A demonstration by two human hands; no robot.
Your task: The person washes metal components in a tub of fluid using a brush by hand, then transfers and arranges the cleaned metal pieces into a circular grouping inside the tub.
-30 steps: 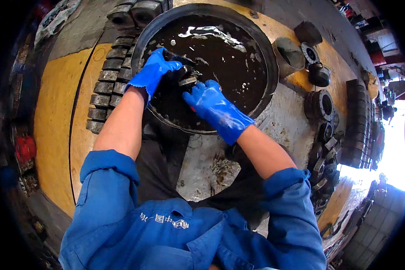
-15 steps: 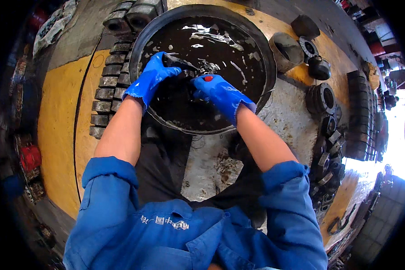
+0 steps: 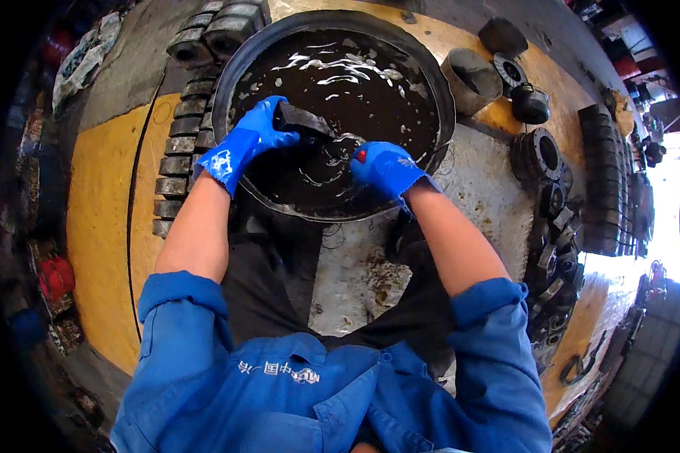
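Head view shows a dark, wet metal block (image 3: 304, 119) lifted at a tilt just above the black liquid in a wide round basin (image 3: 234, 83). The left hand (image 3: 248, 143), in a blue glove, has its fingers (image 3: 276, 113) clamped around the block's near end. The right hand (image 3: 385, 167), also gloved in blue, sits at the liquid's surface just beside the block; its fingers curl downward, and what they grip cannot be told. A row of grey metal blocks (image 3: 180, 143) lines the floor left of the basin. Right of it stand a grey cup-shaped part (image 3: 472, 79) and several dark ring-shaped parts (image 3: 540, 155).
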